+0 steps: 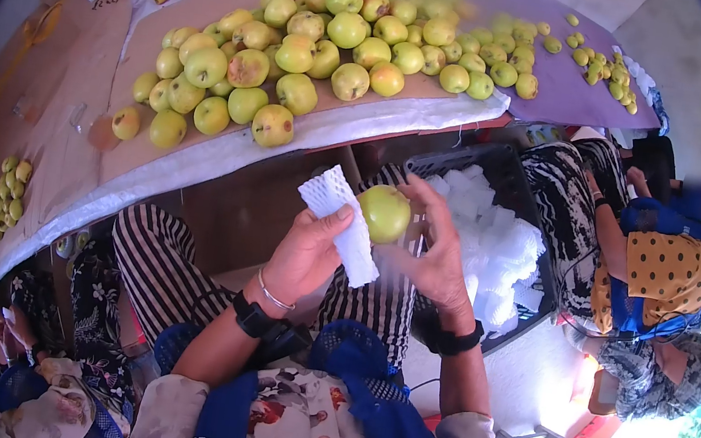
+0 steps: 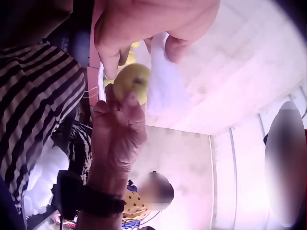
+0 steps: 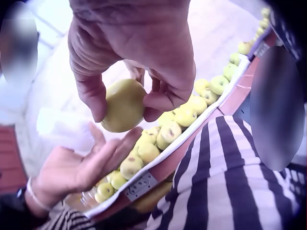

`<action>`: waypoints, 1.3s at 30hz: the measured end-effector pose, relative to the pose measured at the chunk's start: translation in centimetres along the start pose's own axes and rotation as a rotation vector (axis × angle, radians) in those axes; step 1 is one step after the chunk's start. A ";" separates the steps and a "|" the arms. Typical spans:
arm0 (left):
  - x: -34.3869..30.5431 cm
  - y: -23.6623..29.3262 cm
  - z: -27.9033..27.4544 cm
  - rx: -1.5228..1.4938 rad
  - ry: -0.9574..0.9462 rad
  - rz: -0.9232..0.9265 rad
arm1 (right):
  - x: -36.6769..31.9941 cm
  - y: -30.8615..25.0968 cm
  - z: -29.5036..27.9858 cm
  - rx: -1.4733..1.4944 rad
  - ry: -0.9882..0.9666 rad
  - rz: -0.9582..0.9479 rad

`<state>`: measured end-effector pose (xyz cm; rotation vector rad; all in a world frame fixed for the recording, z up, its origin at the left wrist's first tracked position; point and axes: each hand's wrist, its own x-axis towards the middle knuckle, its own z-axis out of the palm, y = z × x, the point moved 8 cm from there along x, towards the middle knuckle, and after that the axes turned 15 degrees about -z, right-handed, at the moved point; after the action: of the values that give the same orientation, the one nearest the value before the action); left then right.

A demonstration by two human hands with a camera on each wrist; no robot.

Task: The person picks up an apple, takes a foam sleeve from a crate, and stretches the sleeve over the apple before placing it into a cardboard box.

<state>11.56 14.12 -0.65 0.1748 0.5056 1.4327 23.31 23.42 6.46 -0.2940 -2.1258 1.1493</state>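
In the head view my left hand [image 1: 306, 253] holds a white foam net sleeve [image 1: 339, 208], its thumb across the front of it. The sleeve looks flattened. Just right of it, my right hand [image 1: 441, 263] grips a yellow-green apple [image 1: 384, 215]. The right wrist view shows that apple [image 3: 123, 108] pinched between thumb and fingers, with the left hand's [image 3: 72, 167] fingers stretched out below it. Seen from the left wrist, a dark spot marks the apple's [image 2: 130, 81] end, and the sleeve [image 2: 165, 86] hangs from the left hand beside it.
Many apples [image 1: 297, 55] are heaped on a cardboard-covered table with a white padded edge [image 1: 326, 135]. A dark crate [image 1: 547, 300] full of white foam sleeves [image 1: 497, 258] stands to the right. Another person [image 1: 671, 264] sits at the right; someone else's hands [image 1: 16, 333] show lower left.
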 end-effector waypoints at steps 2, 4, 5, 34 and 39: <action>-0.3 -0.4 -0.4 -0.002 -0.028 0.001 | -1.3 0.6 0.3 0.268 0.209 0.058; -0.9 -0.4 1.2 0.016 -0.069 0.048 | -2.5 0.6 1.5 0.462 0.253 0.172; -1.2 -0.3 2.2 0.048 -0.078 0.094 | -3.3 0.5 2.3 0.552 0.247 0.247; 1.7 -5.2 -5.9 0.487 0.527 0.055 | -12.9 4.0 -0.4 0.969 0.535 0.542; 1.7 -4.6 -4.1 0.612 0.564 0.251 | -14.3 4.4 -0.7 0.931 0.423 0.542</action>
<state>14.02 14.36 -6.56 0.3317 1.4271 1.5300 33.77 19.41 -3.49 -0.6127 -0.9983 2.0263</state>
